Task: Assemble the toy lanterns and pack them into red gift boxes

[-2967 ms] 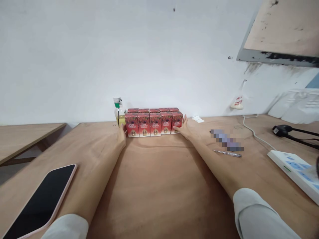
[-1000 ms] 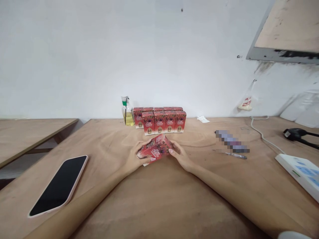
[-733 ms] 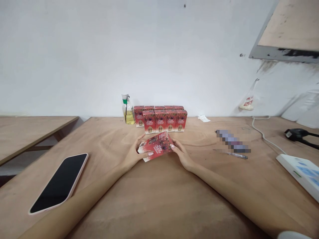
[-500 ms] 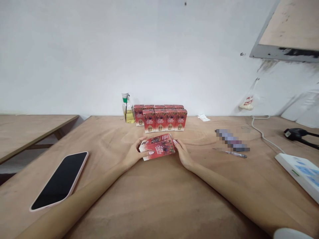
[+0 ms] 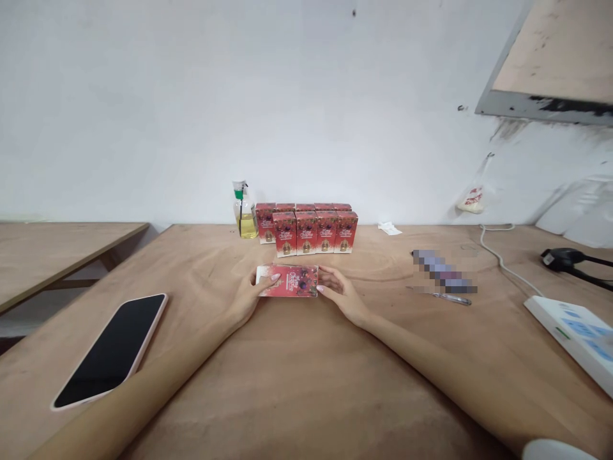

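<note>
A red and white Christmas box [image 5: 294,282] lies sideways between my hands, its printed front turned up toward me. My left hand [image 5: 249,294] grips the white end, thumb across the printed front and the other fingers hidden behind. At the opposite end, my right hand [image 5: 342,292] has its thumb on the near corner and its fingers on the far side of that end. Whether the end flap is closed cannot be made out. Just beyond stand several matching red boxes [image 5: 306,233], upright in two rows.
A bottle of yellow liquid [image 5: 247,220] stands left of the box rows. A phone [image 5: 112,351] lies by my left forearm. To the right are a blurred-out item [image 5: 443,271], a thin pen-like tool [image 5: 454,298], a white power strip [image 5: 575,335] and a cable [image 5: 498,259].
The box has turned from a slant to nearly level, and its upper side has tipped out of sight. Both hands have shifted slightly left with it.
</note>
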The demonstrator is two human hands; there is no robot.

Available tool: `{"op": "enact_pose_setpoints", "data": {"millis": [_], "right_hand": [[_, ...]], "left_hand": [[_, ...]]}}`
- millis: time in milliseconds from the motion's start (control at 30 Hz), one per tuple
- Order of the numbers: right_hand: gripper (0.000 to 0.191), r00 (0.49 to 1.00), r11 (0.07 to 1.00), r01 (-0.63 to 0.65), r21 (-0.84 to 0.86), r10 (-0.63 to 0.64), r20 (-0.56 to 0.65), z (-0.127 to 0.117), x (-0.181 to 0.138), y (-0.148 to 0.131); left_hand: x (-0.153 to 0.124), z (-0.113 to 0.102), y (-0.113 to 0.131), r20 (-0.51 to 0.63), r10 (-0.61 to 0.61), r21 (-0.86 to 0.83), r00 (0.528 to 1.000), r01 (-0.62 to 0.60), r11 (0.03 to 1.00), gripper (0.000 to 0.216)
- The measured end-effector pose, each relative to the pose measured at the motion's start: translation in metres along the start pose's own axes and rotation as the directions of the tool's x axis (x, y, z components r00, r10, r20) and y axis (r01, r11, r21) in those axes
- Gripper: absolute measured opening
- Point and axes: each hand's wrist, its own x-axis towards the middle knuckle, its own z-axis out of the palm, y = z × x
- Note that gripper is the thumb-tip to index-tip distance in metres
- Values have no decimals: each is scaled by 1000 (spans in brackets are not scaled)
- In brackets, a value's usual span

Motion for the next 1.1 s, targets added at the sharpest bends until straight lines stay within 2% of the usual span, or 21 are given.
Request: {"op": "enact_pose_setpoints", "data": {"millis": [200, 333, 467, 700, 967, 1033, 1100], "right_hand": [[55, 1000, 1000, -2, 18, 2, -10, -1, 0, 6], [58, 1000, 999, 3, 39, -3, 13, -2, -2, 7], [58, 1000, 999, -4, 34, 5, -8, -1, -2, 3], [54, 999, 999, -26, 43, 28, -28, -1, -2, -4], [40, 1000, 990, -23, 142, 24, -7, -1, -2, -7], [32, 999, 993, -15, 117, 20, -43, -3, -1, -4], [23, 992, 998, 7, 58, 1, -123, -7, 0, 0]], "left_hand": [[-1, -2, 0, 69, 46, 90, 997, -52, 995, 57], [-9, 2, 7, 131, 34, 144, 991, -53, 988, 58], [-13, 5, 11, 136, 34, 184, 990, -59, 981, 58], [-6, 1, 7, 159, -46, 48, 986, 38, 998, 52], [-7, 3, 8, 163, -39, 15, 986, 37, 999, 49], [-7, 3, 8, 147, -50, 8, 988, 50, 999, 49], [-5, 2, 8, 81, -89, -26, 993, 92, 995, 47]]}}
